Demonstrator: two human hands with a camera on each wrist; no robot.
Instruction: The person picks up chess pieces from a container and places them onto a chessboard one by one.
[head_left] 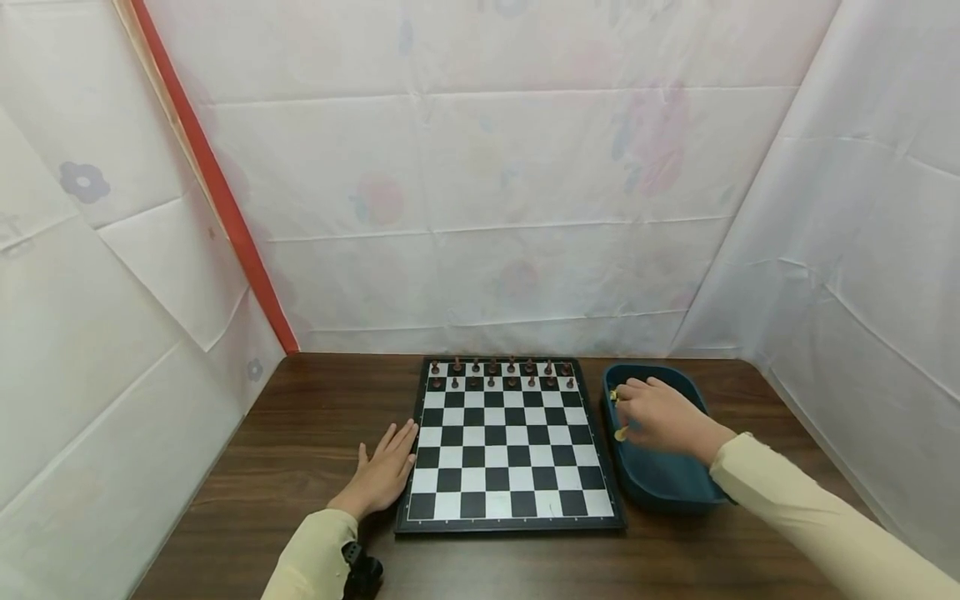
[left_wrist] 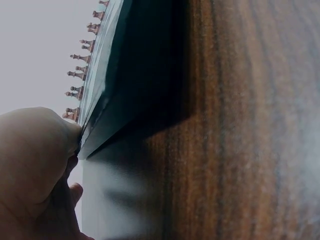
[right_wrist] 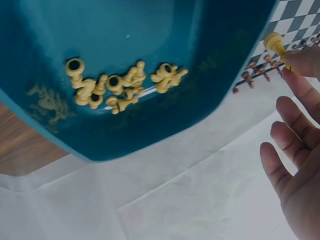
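A black-and-white chessboard point(head_left: 495, 457) lies on the table, with brown chess pieces point(head_left: 492, 367) standing in two rows along its far side. My left hand point(head_left: 381, 473) rests against the board's left edge, fingers stretched out. Over the blue bin point(head_left: 671, 498) to the board's right is my right hand point(head_left: 667, 417). Between its thumb and index finger it pinches a yellow chess piece point(right_wrist: 274, 44) by one end, the wide base pointing away from the fingers. The other fingers are loosely bent. Several yellow chess pieces point(right_wrist: 132, 77) lie jumbled inside the bin.
The brown wooden table point(head_left: 315, 400) carries the board and bin. White patterned sheeting point(head_left: 487, 167) hangs behind and on both sides, with a red strip point(head_left: 217, 183) at the left corner. A black device point(head_left: 362, 571) sits on the left wrist.
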